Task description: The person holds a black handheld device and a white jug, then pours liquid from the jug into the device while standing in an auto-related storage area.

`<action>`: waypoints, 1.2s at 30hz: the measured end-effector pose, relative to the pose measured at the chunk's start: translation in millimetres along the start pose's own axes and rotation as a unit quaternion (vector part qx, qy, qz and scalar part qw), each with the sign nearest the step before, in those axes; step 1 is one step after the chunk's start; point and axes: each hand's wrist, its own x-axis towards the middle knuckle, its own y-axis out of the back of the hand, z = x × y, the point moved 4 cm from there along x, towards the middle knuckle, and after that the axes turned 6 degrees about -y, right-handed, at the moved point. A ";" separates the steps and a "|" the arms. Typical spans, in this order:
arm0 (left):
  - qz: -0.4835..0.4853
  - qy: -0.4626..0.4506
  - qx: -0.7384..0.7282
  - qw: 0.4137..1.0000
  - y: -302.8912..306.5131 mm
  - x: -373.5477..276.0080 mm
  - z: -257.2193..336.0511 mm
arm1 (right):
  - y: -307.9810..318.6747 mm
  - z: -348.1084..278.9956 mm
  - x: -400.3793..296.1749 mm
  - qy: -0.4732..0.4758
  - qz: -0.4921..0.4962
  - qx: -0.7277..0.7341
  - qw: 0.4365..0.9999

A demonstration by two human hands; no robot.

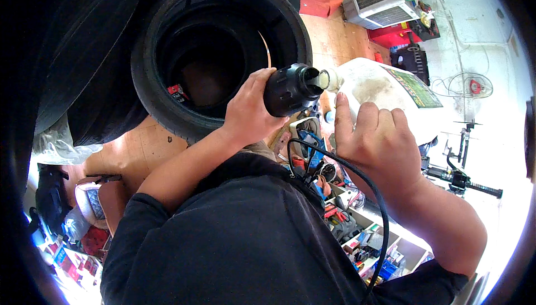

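My left hand (251, 108) is wrapped around a black cylindrical bottle (287, 89), its open mouth turned to the right. Against that mouth rests the translucent neck (328, 79) of a large white plastic jug (368, 83), which is tilted over and bears a printed green label. My right hand (377, 137) grips the jug, fingers curled and the index finger stretched toward the neck. The part of the jug in its grasp is hidden behind the fingers. Something pale shows inside the bottle's mouth; whether it is flowing liquid, I cannot tell.
Stacked black tires (146, 66) stand ahead, with a red packet (178, 92) inside. A white air cooler (383, 3) is near the wall. Sorting compartments (372, 238) of tools and parts lie below my right arm. A black cable (383, 217) loops in front of my torso.
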 end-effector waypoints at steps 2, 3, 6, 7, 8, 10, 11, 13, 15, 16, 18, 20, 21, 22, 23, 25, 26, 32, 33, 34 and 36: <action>-0.002 0.001 0.000 1.000 -1.5 0.3 1.3 | -2.0 -0.1 -1.4 0.001 0.008 -0.006 1.000; -0.002 0.002 0.002 1.000 -1.4 0.2 1.5 | -2.6 0.1 -1.2 0.001 0.010 0.000 1.000; -0.001 0.006 0.003 1.000 -1.1 -0.8 3.2 | -2.3 0.6 -1.3 0.000 0.011 0.011 1.000; -0.001 0.005 0.003 1.000 -1.6 -0.9 3.3 | -2.0 0.8 -1.6 0.000 0.011 0.011 1.000; -0.001 0.005 0.003 1.000 -2.2 -0.9 3.2 | -1.8 1.1 -1.9 -0.001 0.011 0.012 1.000; -0.005 0.007 0.000 1.000 -4.0 -1.6 1.8 | -1.9 0.9 -3.3 -0.001 0.003 0.009 1.000; -0.008 0.009 -0.002 1.000 -5.6 -2.6 0.0 | -2.4 0.7 -3.9 -0.001 0.000 0.008 1.000; -0.013 0.014 -0.003 1.000 -6.5 -3.9 -1.5 | -2.9 0.1 -3.9 0.001 -0.004 0.003 1.000; -0.016 0.016 -0.002 1.000 -6.2 -4.9 -1.2 | -1.7 -0.4 -4.1 0.000 -0.004 0.001 1.000; -0.014 0.014 -0.003 1.000 -5.8 -5.3 -1.0 | -1.1 -0.4 -3.9 -0.001 -0.002 0.003 1.000; -0.010 0.010 -0.005 1.000 -5.1 -5.7 -0.8 | -1.0 -0.5 -4.4 -0.002 -0.001 0.006 1.000; -0.005 0.005 0.004 1.000 -4.5 -5.4 1.3 | -1.5 -0.6 -6.2 -0.004 -0.004 0.007 1.000; -0.003 0.002 0.008 1.000 -4.3 -5.1 2.4 | -1.8 -0.6 -7.1 -0.006 -0.003 0.008 1.000; -0.008 0.006 0.008 1.000 -4.8 -5.3 2.5 | -2.1 -0.6 -8.1 -0.009 -0.002 0.008 1.000; -0.013 0.011 0.008 1.000 -5.0 -6.5 2.0 | -2.6 -1.0 -8.6 -0.010 0.000 0.010 1.000; -0.019 0.017 0.006 1.000 -5.1 -8.0 1.0 | -3.1 -1.4 -9.2 -0.007 0.006 0.011 1.000; -0.020 0.019 0.004 1.000 -5.7 -8.2 1.0 | -3.1 -1.3 -9.7 -0.006 0.009 0.010 1.000; -0.011 -0.004 0.004 1.000 -5.8 -8.5 3.4 | -4.3 -1.3 -14.4 -0.015 -0.003 0.014 1.000; -0.010 -0.004 0.004 1.000 -5.9 -8.7 3.9 | -4.7 -0.8 -15.5 -0.015 -0.004 0.016 1.000; -0.013 -0.004 0.004 1.000 -6.4 -8.8 4.0 | -5.2 -0.1 -16.7 -0.016 -0.005 0.019 1.000; -0.017 -0.004 0.004 1.000 -6.7 -8.7 4.1 | -6.4 1.8 -19.6 -0.015 -0.005 0.023 1.000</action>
